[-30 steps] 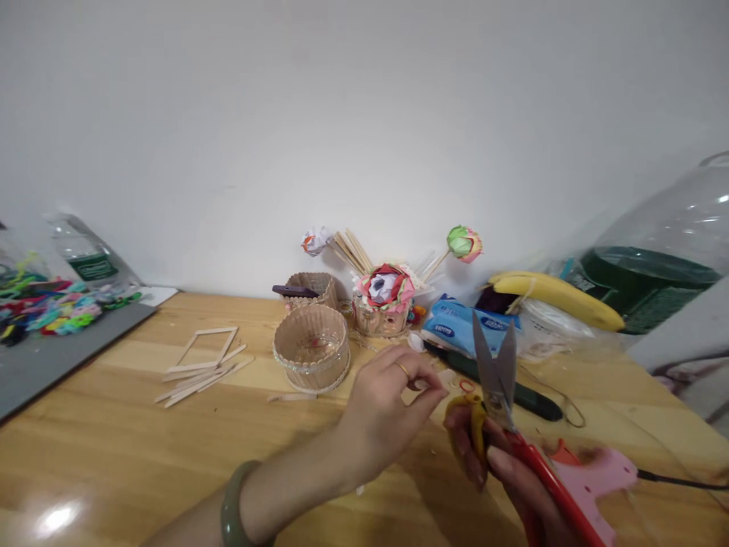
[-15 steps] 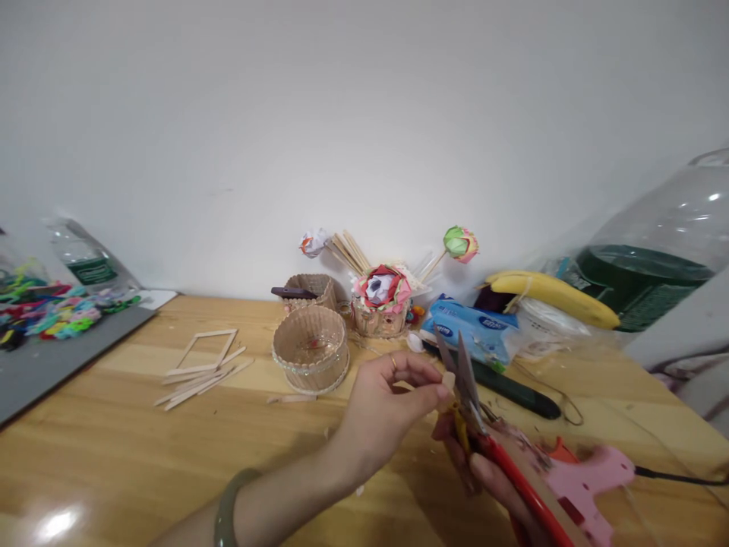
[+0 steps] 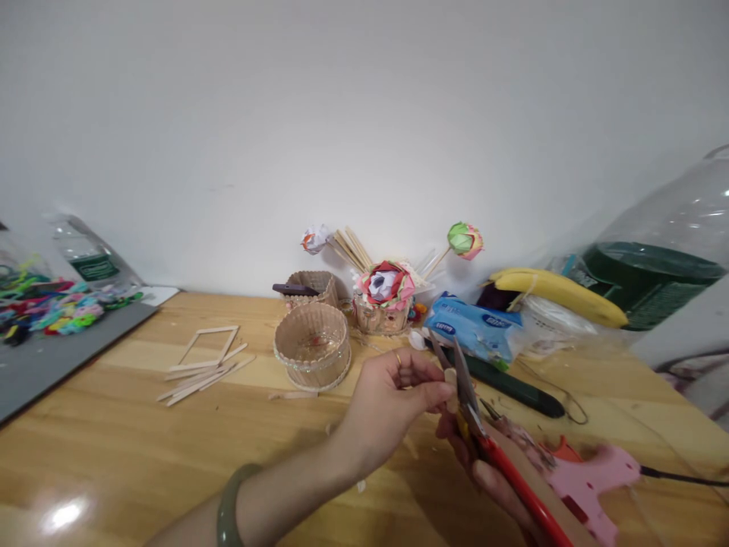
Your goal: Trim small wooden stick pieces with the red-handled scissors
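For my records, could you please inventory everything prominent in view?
Scissors: 1, silver-red, right
Wooden piece: 1, pale, centre
Containers: 3, tan, centre
Paper flowers: 3, multicoloured, back
Loose sticks: several, pale, left
Glue gun: 1, pink, right
Packet: 1, blue, right
Long object: 1, dark, right
Banana: 1, yellow, right
Labelled bottles: 2, clear, both sides
Small pieces: many, multicoloured, left
Board: 1, grey, left
Table: 1, brown, below
Wall: 1, white, back
Left hand: 1, centre
Right hand: 1, right
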Tool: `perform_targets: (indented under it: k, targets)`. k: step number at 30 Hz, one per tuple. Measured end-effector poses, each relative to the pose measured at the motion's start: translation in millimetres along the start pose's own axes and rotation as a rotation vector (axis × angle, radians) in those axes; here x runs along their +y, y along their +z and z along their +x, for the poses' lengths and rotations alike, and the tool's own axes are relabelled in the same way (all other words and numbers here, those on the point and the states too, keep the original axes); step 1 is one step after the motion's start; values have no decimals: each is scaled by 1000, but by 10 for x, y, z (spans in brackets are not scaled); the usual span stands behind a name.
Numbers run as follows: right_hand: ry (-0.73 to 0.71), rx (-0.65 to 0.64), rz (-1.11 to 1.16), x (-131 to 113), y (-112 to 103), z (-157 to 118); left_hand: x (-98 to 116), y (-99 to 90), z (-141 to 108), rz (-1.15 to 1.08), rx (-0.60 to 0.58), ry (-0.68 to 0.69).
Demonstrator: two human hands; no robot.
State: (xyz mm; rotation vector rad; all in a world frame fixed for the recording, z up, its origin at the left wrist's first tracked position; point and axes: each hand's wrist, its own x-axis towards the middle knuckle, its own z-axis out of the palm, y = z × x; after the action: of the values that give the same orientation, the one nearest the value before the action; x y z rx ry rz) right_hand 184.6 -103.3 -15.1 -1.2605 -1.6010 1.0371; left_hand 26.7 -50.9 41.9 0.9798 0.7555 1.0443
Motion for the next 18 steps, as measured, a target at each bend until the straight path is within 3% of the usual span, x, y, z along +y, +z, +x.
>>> perform_targets:
  k: [4, 12, 18]
  targets:
    - [24, -35, -20, 40, -37, -64, 2, -7, 4, 16, 12, -30]
    - [114, 31, 9, 139, -48, -138, 32, -41, 18, 35, -8, -24]
    - [43, 151, -16, 163, 23, -92, 110, -80, 27, 115, -29, -22]
